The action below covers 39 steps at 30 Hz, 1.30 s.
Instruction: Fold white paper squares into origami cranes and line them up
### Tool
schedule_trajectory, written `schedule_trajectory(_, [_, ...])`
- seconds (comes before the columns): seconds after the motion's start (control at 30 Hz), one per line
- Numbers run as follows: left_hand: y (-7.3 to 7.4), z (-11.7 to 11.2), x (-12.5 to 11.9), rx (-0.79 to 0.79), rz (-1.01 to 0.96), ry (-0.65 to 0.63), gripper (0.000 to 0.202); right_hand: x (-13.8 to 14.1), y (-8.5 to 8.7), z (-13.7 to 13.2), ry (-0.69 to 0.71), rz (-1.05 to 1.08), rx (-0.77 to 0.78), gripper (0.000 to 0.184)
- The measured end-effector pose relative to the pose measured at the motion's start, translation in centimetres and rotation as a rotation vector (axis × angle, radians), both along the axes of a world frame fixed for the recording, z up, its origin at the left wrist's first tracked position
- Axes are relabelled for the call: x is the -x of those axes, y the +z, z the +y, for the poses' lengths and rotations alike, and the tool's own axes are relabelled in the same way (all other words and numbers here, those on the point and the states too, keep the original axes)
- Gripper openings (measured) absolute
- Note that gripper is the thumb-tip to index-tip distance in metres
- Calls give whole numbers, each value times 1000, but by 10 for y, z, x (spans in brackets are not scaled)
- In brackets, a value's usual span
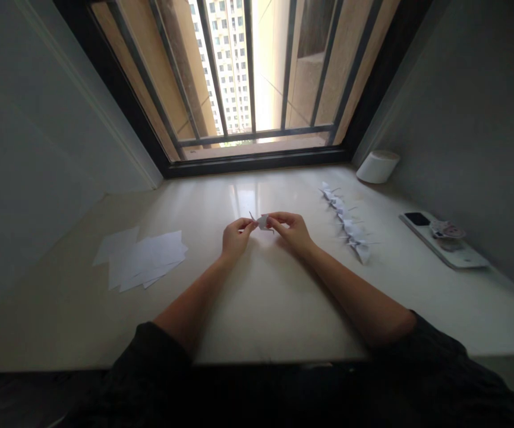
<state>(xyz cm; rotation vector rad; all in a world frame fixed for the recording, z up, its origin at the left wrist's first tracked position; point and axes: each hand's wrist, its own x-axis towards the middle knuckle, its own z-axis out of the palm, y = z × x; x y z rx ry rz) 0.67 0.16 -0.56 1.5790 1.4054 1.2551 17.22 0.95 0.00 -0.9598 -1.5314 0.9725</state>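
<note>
A small folded paper crane is held just above the middle of the white sill, with thin pointed ends sticking out at upper left and lower right. My left hand pinches its left side between thumb and fingertips. On the other side, my right hand grips the wing with closed fingers. Parts of the crane are covered by the fingertips. To the right, several finished paper cranes stand in a slanting row. Loose square sheets of white paper lie overlapping at the left.
A phone with a round grip on its back lies at the right. Near the window's right corner a white cylindrical object rests against the wall. A dark-framed window with bars closes off the back. The sill's front edge runs below my forearms.
</note>
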Motion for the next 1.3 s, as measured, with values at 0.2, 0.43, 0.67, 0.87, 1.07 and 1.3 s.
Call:
schedule_trajectory(0.2, [1,-2,0,-21,41,-3,24,-1,7,-6,-47,-180,-145,24])
schedule_trajectory(0.43, [5,-6,-3,-64,44,73,20,3,8,-10,-103,-408,-190,17])
schedule_trajectory(0.67, [11,-12,-6,-115,74,130,35,8,5,-11,-331,-474,-201,20])
schedule_trajectory(0.87, [13,-16,-7,-204,202,66,33,10,6,-15,-377,-614,-298,15])
schedule_trajectory(1.07, [15,-17,-9,-226,231,29,35,10,7,-15,-288,-685,-406,14])
schedule_trajectory(1.3, [13,-16,-8,-176,218,81,31,11,8,-16,-302,-588,-361,23])
